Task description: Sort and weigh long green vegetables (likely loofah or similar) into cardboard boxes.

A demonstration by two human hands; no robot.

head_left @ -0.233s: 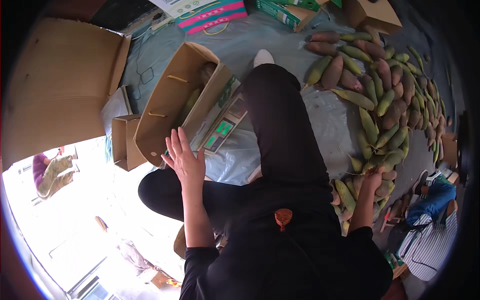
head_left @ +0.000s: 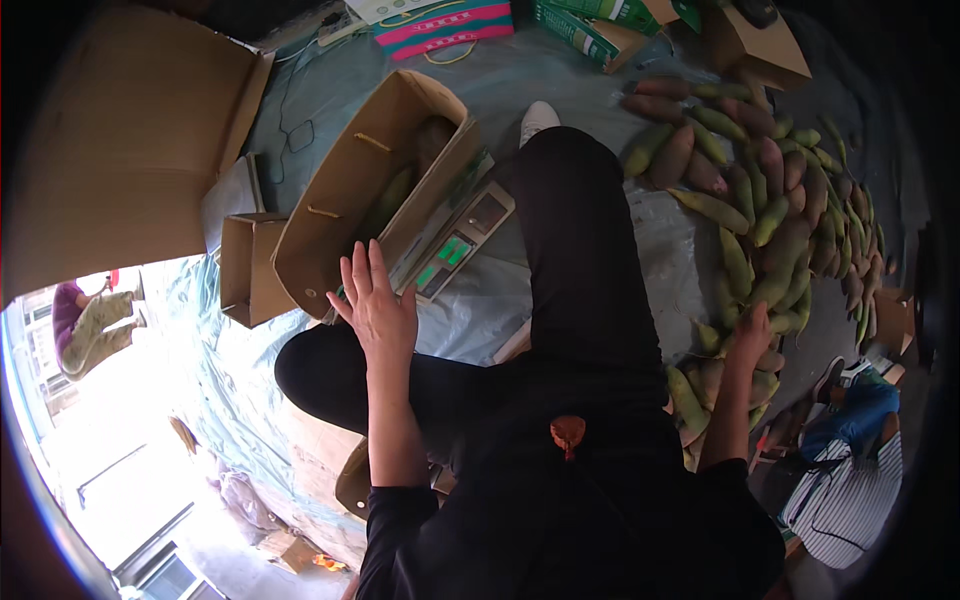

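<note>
My left hand (head_left: pixel 378 320) is open, its fingers spread over the near corner of a tall cardboard box (head_left: pixel 330 215) with yellow cord handles. Inside the box lie a green radish (head_left: pixel 390 200) and a reddish one, partly in shadow. Beside the box is a scale (head_left: pixel 470 235) with a lit green display; whether the box rests on it I cannot tell. On the right, my right hand (head_left: pixel 748 340) is closed at the lower end of a long greenish radish (head_left: pixel 785 255) in a big heap of green and dull-red radishes (head_left: pixel 765 160). Its fingertips are partly hidden.
A small open carton (head_left: pixel 250 270) and a large cardboard sheet (head_left: pixel 130 150) stand at left. Striped bag (head_left: pixel 445 35), green box (head_left: pixel 580 35) and brown carton (head_left: pixel 755 45) lie at the far side. Plastic sheeting (head_left: pixel 480 310) covers the floor. Other people are at both edges.
My right hand has moved slightly up the heap, and a long radish now shows at its fingers. My left hand remains at the box corner. The whole view has shifted a little.
</note>
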